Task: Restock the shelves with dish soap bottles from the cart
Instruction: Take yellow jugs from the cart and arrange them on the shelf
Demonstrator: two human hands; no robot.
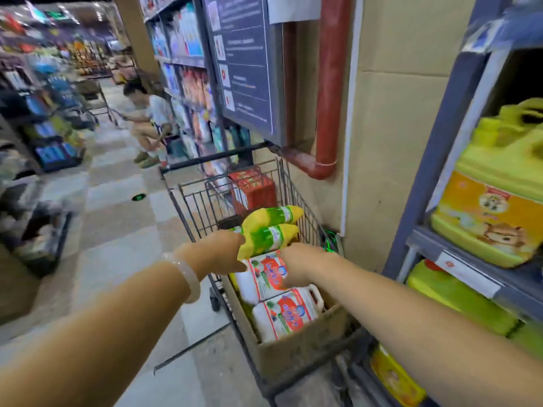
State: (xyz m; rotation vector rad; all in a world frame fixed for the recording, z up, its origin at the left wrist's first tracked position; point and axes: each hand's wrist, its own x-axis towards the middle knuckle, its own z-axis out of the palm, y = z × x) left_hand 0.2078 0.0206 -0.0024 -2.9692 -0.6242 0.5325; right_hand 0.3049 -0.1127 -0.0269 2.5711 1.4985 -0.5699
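Dish soap restock: both hands reaching into wire cart (188, 198).
Left hand (219, 254) has its grip clamped on two yellow bottles (269, 230) above the cart; right hand (299, 267), grip state unclear, touches a white jug (261, 277) in the cardboard box (293, 353); shelf (458, 251) at right.
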